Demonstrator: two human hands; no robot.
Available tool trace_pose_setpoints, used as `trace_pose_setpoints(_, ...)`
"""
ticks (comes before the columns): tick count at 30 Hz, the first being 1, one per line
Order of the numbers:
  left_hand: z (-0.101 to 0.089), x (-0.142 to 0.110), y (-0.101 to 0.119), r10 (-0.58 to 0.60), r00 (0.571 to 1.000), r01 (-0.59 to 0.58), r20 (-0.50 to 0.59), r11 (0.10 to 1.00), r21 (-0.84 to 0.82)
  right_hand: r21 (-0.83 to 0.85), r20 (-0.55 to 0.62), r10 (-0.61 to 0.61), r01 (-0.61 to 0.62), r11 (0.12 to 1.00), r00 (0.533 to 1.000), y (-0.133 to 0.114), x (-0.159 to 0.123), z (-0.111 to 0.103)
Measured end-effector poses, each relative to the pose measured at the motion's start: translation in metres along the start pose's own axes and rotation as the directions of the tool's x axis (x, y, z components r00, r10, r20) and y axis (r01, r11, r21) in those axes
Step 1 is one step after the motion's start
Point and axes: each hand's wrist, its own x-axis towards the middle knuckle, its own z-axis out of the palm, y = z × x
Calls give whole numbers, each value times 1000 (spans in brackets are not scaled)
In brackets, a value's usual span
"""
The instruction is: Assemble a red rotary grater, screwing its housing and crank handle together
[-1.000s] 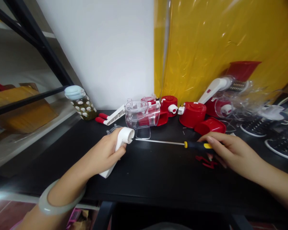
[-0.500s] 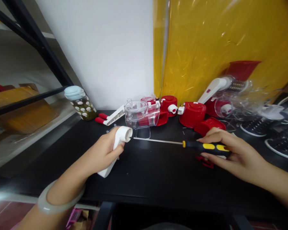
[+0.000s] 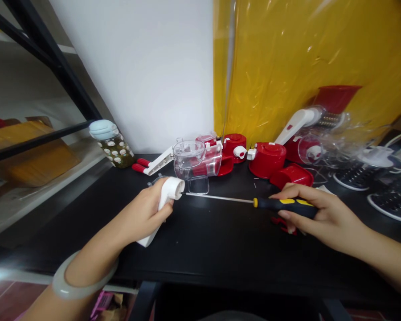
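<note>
My left hand [image 3: 146, 213] is wrapped around a white plastic crank handle [image 3: 169, 189], its round hollow end facing right. A screwdriver [image 3: 274, 203] with a black and yellow grip lies level in my right hand [image 3: 316, 214], fingers closed on the grip. Its thin shaft reaches left and the dark tip meets the rim of the handle's hollow end; how deep it goes I cannot tell. Below my right fingers lies a small red plastic piece [image 3: 282, 223], partly covered. Just behind the white part stands a clear plastic housing [image 3: 190, 158].
Red suction bases [image 3: 269, 159] and a red tray-like part [image 3: 292, 175] stand along the back. At the left is a bottle with a pale blue lid [image 3: 112, 142]. Grater drums [image 3: 357, 167] crowd the right side. A second white handle with red grips [image 3: 155, 164] lies behind my left hand.
My right fingers have shifted around the screwdriver grip, and its yellow patches have turned. The shaft tip stays at the white handle. My left hand has barely moved.
</note>
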Motion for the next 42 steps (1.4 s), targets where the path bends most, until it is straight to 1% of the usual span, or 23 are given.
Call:
trace_pose_setpoints(2,0,0,0,3,1000,-3,-6,1000,2,66,12,95,-95,993,995,-2,0,2)
trace_pose_setpoints(4,-1,0,0,6,1000,-6,-11,1000,11,98,31,158,-160,982,987,-4,1,3)
trace_pose_setpoints(10,-1,-2,1,36,999,-35,-15,998,51,136,74,246,-254,958,967,-3,2,3)
trace_pose_setpoints(15,0,-1,0,32,999,-30,-30,998,50,149,188,333,-362,920,924,1,4,5)
trace_pose_setpoints(16,-1,-1,0,30,999,-29,-30,999,43,143,188,346,-374,916,919,1,5,6)
trace_pose_setpoints(18,-1,-1,0,21,999,-21,-30,1000,16,132,128,346,-362,923,929,0,4,7)
trace_pose_setpoints(20,-2,-1,1,13,999,-14,-29,1000,-16,118,30,297,-299,947,954,0,3,6)
trace_pose_setpoints(22,-2,-1,1,15,999,-16,-29,999,-39,77,-32,197,-194,978,980,1,2,3)
trace_pose_setpoints(24,-2,-1,1,20,1000,-21,-17,998,-57,-13,-27,65,-65,998,998,4,1,-1)
trace_pose_setpoints(26,-2,-1,1,25,1000,-25,-5,997,-75,-138,-5,-91,89,986,996,6,0,-6)
trace_pose_setpoints(29,-1,-2,0,27,1000,-26,5,995,-95,-283,5,-298,287,915,954,7,0,-11)
trace_pose_setpoints(31,-1,-2,0,23,1000,-21,17,994,-112,-333,-1,-385,362,870,923,5,0,-13)
trace_pose_setpoints(35,0,-2,0,21,999,-15,43,992,-129,-431,-10,-487,435,790,873,-2,-3,-15)
trace_pose_setpoints(39,1,-2,-1,25,998,-16,63,990,-137,-564,31,-571,486,667,820,-4,-8,-15)
trace_pose_setpoints(42,1,-2,-2,29,997,-19,72,990,-137,-618,56,-632,524,586,773,-2,-11,-15)
